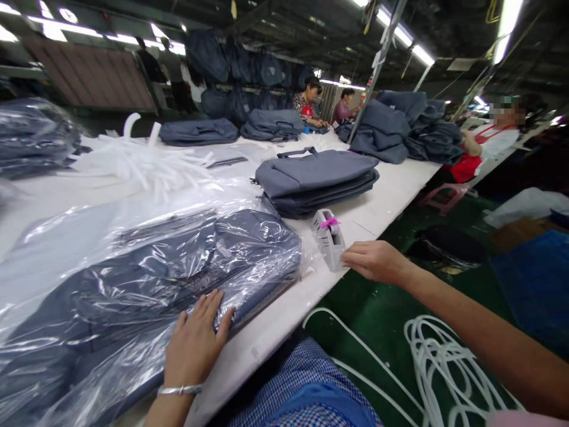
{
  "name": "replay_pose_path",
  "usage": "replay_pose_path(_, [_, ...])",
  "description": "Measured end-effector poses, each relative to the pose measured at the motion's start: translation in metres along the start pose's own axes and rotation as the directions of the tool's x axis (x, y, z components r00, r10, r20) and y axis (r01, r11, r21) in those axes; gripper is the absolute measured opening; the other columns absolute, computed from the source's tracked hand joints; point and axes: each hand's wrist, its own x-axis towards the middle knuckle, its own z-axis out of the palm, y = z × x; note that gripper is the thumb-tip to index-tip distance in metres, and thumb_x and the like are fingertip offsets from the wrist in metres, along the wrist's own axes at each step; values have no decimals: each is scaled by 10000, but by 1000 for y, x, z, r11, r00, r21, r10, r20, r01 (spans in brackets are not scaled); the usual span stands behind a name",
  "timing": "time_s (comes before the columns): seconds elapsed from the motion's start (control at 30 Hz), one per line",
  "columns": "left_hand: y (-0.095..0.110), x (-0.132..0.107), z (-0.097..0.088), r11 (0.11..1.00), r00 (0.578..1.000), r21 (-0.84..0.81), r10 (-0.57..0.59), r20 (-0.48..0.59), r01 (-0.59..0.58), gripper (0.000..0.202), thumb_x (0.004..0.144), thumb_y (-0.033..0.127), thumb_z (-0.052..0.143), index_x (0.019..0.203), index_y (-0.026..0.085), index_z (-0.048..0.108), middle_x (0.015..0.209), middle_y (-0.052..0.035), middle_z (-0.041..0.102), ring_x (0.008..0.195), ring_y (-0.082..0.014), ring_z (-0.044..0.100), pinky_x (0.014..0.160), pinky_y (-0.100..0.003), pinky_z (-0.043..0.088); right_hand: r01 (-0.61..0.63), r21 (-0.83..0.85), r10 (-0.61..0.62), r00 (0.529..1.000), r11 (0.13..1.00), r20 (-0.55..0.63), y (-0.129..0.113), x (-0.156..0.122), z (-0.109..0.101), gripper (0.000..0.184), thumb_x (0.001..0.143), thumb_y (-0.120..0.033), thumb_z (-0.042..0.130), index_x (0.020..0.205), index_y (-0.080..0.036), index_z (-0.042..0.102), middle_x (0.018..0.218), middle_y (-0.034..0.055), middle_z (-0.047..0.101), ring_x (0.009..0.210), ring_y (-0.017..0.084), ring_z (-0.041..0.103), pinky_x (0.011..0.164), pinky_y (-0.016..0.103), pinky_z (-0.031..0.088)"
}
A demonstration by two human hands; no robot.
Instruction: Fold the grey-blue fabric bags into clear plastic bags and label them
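Observation:
My left hand [195, 335] lies with its fingers spread on a dark blue-grey bag [262, 243] inside a clear plastic sleeve [146, 284]. At the table's front edge, my right hand [373, 260] pinches at the near end of a pale tape dispenser [328, 246]. The tape between those fingertips hardly shows. A pink bow is tied at the dispenser's roll. Just behind it lies a stack of flat blue-grey bags [317, 178], the top one with a carry handle.
White foam strips [137, 160] heap on the table [395, 184] at the left. More bags [391, 124] pile up at the back right. White cord [440, 356] lies coiled on the green floor. Several people work farther off; one in a red apron [475, 160] is at the right.

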Motion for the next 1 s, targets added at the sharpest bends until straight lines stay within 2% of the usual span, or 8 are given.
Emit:
replay_pose_path(0.17, [7,0,-7,998,999,-44,-44,8,44,549,959,481,356,1424,209,463,1478,-54,455,1376,-280,410,1095,-516,359,232,52,-232,973,971,-10,-2,75,-6,296,951,-404,496,848,-220,704,785,50,689,750,169,607,682,277,408])
replay_pose_path(0.3, [9,-1,-8,994,998,-92,-63,-14,62,520,950,480,393,1400,239,496,1460,-50,478,1365,-286,426,1093,-520,364,368,89,-374,925,925,62,0,125,-1,286,939,-410,514,819,-223,693,775,29,689,734,156,599,617,267,356])
replay_pose_path(0.43, [9,-3,-7,993,998,-103,-57,-22,54,529,949,491,391,1401,234,494,1461,-44,474,1368,-288,422,1094,-522,364,451,90,-460,873,888,160,1,165,12,270,929,-417,535,808,-227,684,767,9,687,710,147,594,561,266,297])
replay_pose_path(0.57, [10,-4,-7,993,998,-104,-62,-18,60,536,952,500,382,1405,235,489,1463,-36,470,1373,-283,416,1105,-520,349,485,98,-492,829,869,265,-2,201,35,243,875,-441,622,770,-236,701,779,-2,706,668,135,591,542,268,259])
replay_pose_path(0.67, [10,-4,-7,991,998,-114,-66,-17,64,536,949,503,386,1406,243,490,1457,-47,480,1365,-286,428,1104,-525,345,490,88,-485,792,867,372,-5,222,51,233,808,-474,696,738,-252,710,767,-11,720,644,132,590,523,273,222])
replay_pose_path(0.77, [10,-5,-7,990,998,-124,-66,-20,63,538,949,505,386,1405,241,492,1452,-53,488,1363,-287,431,1110,-529,335,490,65,-469,778,870,418,-6,233,58,250,770,-495,729,707,-255,708,743,-12,723,639,134,594,515,277,195])
replay_pose_path(0.9, [9,-6,-6,990,997,-129,-67,-26,63,537,947,511,382,1408,256,486,1457,-40,482,1366,-286,425,1116,-526,329,471,59,-454,799,880,395,-3,237,61,275,740,-508,750,660,-249,704,666,-10,702,591,129,572,512,271,186])
replay_pose_path(1.0, [9,-5,-6,991,997,-118,-69,-17,66,537,950,505,379,1414,252,477,1463,-37,472,1373,-285,415,1114,-522,331,426,63,-416,825,903,382,0,238,71,328,686,-555,771,648,-239,692,614,-14,675,558,127,549,504,263,179])
